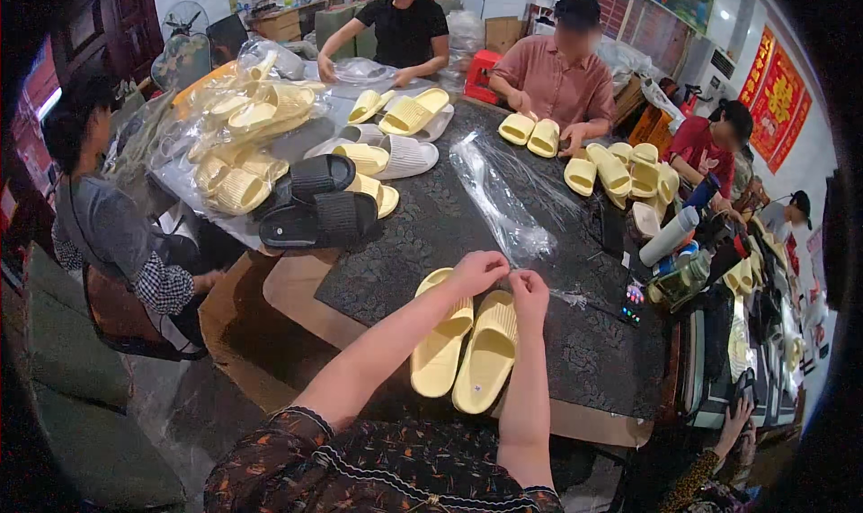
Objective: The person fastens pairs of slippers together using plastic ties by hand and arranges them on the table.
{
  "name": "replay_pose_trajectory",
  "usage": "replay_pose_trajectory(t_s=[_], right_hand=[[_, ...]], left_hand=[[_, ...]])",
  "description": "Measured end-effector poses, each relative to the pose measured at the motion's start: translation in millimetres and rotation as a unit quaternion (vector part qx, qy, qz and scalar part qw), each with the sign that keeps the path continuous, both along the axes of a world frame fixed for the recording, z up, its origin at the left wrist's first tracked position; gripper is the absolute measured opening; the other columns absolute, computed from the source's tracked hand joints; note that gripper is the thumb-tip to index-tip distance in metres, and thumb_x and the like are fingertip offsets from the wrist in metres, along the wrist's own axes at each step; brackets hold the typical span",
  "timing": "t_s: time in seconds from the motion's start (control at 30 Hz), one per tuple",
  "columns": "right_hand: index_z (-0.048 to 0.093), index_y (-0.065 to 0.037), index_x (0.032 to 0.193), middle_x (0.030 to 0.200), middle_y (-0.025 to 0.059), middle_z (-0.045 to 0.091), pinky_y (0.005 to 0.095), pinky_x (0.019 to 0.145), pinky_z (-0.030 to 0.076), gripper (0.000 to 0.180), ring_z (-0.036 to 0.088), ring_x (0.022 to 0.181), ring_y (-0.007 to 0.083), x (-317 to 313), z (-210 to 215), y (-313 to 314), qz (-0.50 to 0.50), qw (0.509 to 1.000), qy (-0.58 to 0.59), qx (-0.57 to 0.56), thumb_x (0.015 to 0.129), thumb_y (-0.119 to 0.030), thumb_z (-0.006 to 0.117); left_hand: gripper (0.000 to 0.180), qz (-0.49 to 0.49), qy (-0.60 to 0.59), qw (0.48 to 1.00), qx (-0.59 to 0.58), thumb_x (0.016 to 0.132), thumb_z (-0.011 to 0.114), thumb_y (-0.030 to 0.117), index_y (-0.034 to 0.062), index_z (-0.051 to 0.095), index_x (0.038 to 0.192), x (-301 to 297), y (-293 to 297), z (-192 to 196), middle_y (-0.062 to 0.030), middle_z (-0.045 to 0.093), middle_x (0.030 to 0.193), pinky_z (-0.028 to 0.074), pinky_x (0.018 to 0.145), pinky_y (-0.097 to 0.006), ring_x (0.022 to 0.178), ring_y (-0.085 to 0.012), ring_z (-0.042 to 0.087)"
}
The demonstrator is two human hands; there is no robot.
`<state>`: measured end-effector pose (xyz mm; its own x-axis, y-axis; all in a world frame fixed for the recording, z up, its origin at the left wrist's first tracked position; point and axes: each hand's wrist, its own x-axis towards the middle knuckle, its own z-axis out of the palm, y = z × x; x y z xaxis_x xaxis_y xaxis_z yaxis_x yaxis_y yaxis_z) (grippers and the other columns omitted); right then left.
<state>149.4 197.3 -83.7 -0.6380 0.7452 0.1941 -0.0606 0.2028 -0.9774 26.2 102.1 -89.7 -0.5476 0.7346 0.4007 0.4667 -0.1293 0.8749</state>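
Note:
A pair of pale yellow slippers [467, 347] lies side by side on the dark marble table [395, 252] right in front of me. Above them my left hand [478, 270] and my right hand [529, 293] are held close together, fingers pinched on the near end of a clear plastic bag [503, 203]. The bag stretches away from my hands across the table. Both forearms come in from the lower edge.
Black slippers [319, 203], white and yellow slippers [395, 126] and bagged yellow slippers [238, 140] cover the table's far left. Three people sit around the far side, another on the left. More yellow slippers [620, 171], a bottle [670, 234] and a phone [632, 302] lie at right.

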Motion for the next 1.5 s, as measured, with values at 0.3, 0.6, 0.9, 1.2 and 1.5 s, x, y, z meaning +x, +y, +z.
replay_pose_trajectory(t_s=[0.3,0.6,0.9,1.2,1.5], right_hand=[[0.064,-0.001,0.083,0.07,-0.005,0.057,0.019,0.057,0.039,0.012,0.047,0.063,0.002,0,1,-2,-0.015,1.0,0.015,0.007,0.084,-0.013,0.067],[0.064,-0.001,0.085,0.07,-0.0045,0.058,0.0194,0.058,0.04,0.012,0.048,0.064,0.0025,-1,-6,3,-0.027,0.998,0.045,-0.027,0.084,-0.012,0.068],[0.066,-0.001,0.086,0.07,-0.0027,0.061,0.0202,0.06,0.043,0.012,0.051,0.064,0.0033,-5,-11,0,-0.025,1.0,0.0,-0.004,0.081,-0.012,0.069],[0.066,0.0,0.086,0.071,-0.0015,0.063,0.0219,0.061,0.044,0.017,0.053,0.064,0.004,-2,-13,8,-0.044,0.999,-0.012,-0.013,0.081,-0.016,0.069],[0.066,0.0,0.087,0.071,-0.001,0.063,0.0216,0.061,0.044,0.015,0.054,0.064,0.0043,-3,-10,3,-0.023,1.0,0.001,-0.008,0.082,-0.014,0.068]], left_hand=[[0.015,-0.006,0.027,0.999,-0.027,0.084,0.062,0.018,0.0034,0.065,0.087,-4,0,-1,-0.0056,0.064,0.072,0.048,0.063,-0.03,0.065,-0.0135,0.06],[0.017,0.029,0.023,0.998,-0.041,0.082,0.063,0.021,0.0045,0.065,0.086,-2,-1,3,-0.0103,0.064,0.074,0.047,0.066,-0.036,0.07,-0.0244,0.06],[0.017,0.056,0.037,0.997,-0.042,0.084,0.061,0.019,0.0038,0.065,0.09,-7,-4,-2,-0.0109,0.064,0.073,0.048,0.062,-0.032,0.065,-0.0187,0.061],[0.017,0.007,0.003,0.997,-0.072,0.084,0.061,0.02,0.0039,0.064,0.091,-4,-1,-2,-0.0113,0.065,0.078,0.048,0.065,-0.033,0.068,-0.0235,0.062],[0.018,0.024,0.007,0.997,-0.079,0.083,0.062,0.021,0.0043,0.065,0.091,-7,1,-6,-0.0103,0.065,0.078,0.048,0.07,-0.036,0.075,-0.0251,0.061]])
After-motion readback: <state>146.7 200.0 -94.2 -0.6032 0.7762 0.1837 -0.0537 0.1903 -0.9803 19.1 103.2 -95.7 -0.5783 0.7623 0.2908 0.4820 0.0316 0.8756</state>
